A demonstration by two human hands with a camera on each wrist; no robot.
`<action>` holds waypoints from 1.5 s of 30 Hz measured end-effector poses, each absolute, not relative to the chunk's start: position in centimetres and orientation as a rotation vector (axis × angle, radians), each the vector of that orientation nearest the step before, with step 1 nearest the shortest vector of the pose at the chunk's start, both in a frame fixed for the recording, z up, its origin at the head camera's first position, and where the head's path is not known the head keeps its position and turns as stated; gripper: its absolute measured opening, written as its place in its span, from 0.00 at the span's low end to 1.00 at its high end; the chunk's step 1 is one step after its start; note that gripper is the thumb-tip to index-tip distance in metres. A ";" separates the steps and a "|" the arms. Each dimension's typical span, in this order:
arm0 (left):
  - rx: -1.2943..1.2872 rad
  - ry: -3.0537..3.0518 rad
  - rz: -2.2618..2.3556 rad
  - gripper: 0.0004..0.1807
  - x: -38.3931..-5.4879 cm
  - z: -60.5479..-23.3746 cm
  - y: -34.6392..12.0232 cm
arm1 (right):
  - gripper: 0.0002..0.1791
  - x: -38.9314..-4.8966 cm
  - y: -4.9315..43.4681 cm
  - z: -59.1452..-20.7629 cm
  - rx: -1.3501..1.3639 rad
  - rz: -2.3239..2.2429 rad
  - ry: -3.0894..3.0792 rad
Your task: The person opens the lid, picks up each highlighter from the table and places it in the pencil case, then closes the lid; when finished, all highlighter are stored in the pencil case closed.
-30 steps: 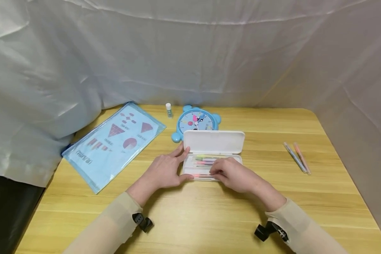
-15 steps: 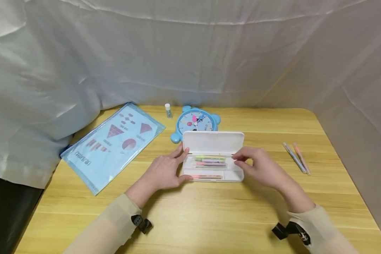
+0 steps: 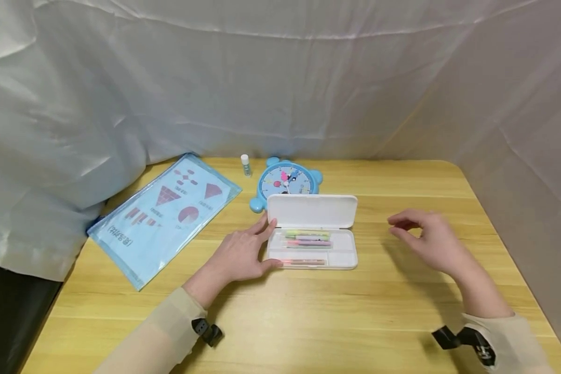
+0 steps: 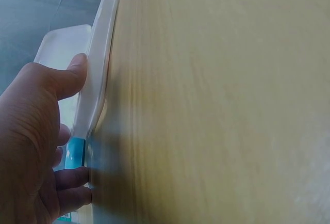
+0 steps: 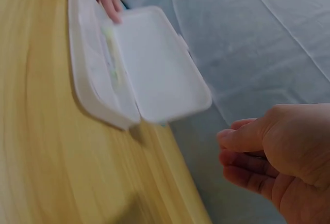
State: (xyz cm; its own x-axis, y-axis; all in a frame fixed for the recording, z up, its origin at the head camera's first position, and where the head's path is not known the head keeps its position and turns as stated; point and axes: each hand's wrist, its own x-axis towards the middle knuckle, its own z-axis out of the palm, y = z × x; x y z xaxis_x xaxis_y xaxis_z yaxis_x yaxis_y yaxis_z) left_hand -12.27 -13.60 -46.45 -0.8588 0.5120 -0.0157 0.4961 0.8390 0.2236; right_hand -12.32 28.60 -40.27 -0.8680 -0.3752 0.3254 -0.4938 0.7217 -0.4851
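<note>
A white pencil case (image 3: 348, 259) stands on the table with its lid (image 3: 312, 212) raised. Inside lie several pens (image 3: 308, 237) in the back compartment, plus an orange pen (image 3: 304, 262) in the front one. My left hand (image 3: 240, 252) holds the case's left end, thumb at the front edge and fingers toward the hinge. To the right of the case, my right hand (image 3: 437, 241) is in the air above the table, fingers loosely bent. Nothing shows in its fingers in the right wrist view. The two loose pens seen earlier at the right are hidden behind this hand.
Behind the case lies a blue toy clock (image 3: 266, 184), partly covered by the lid. A glue stick (image 3: 245, 165) stands left of the clock. A blue zip folder (image 3: 161, 221) lies at the left. A grey curtain (image 3: 290, 78) borders the table's back.
My right hand has come out of the pencil case and moved right, away from it. The left hand stays on the case's left end.
</note>
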 end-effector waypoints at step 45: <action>0.806 2.936 0.318 0.56 -12.3 -46.5 -13.6 | 0.10 -12.4 36.6 -45.4 0.176 0.714 -3.000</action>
State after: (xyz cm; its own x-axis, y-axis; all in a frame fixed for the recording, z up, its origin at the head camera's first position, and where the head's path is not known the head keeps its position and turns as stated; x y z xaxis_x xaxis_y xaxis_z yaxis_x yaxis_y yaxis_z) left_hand -12.33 -13.60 -46.46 -0.8583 0.5127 -0.0228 0.4960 0.8400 0.2199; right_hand -12.37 36.58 -45.36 -0.9921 -0.0985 0.0777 -0.1230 0.8868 -0.4456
